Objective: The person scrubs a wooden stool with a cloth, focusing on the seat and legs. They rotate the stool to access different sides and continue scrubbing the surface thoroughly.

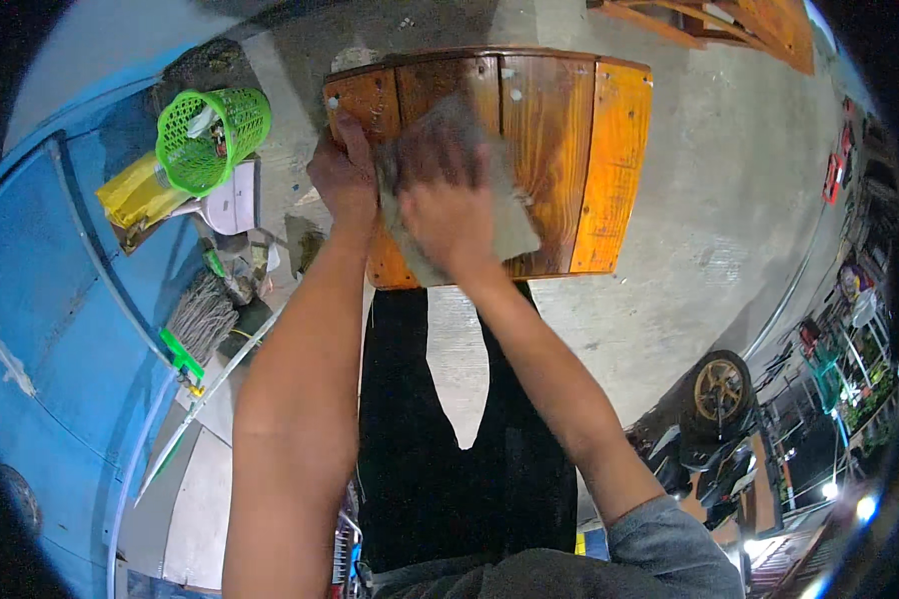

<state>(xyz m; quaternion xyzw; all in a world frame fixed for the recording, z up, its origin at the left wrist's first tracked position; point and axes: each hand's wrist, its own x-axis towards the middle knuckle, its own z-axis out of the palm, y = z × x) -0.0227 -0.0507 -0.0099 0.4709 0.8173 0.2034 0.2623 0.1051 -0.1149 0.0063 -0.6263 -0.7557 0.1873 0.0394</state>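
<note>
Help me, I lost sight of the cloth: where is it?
In the head view, the cloth lies on the wooden planks, under the right hand and just right of the left hand.

The head-worn fisheye (left of two) looks down at the hands (447,215).

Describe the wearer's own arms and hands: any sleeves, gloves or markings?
The left forearm and right forearm are bare, no watch visible. A dark grey sleeve shows on the right, none on the left. Each grip is ungloved: left hand, right hand. Finer finger details are too dim to tell.
</note>
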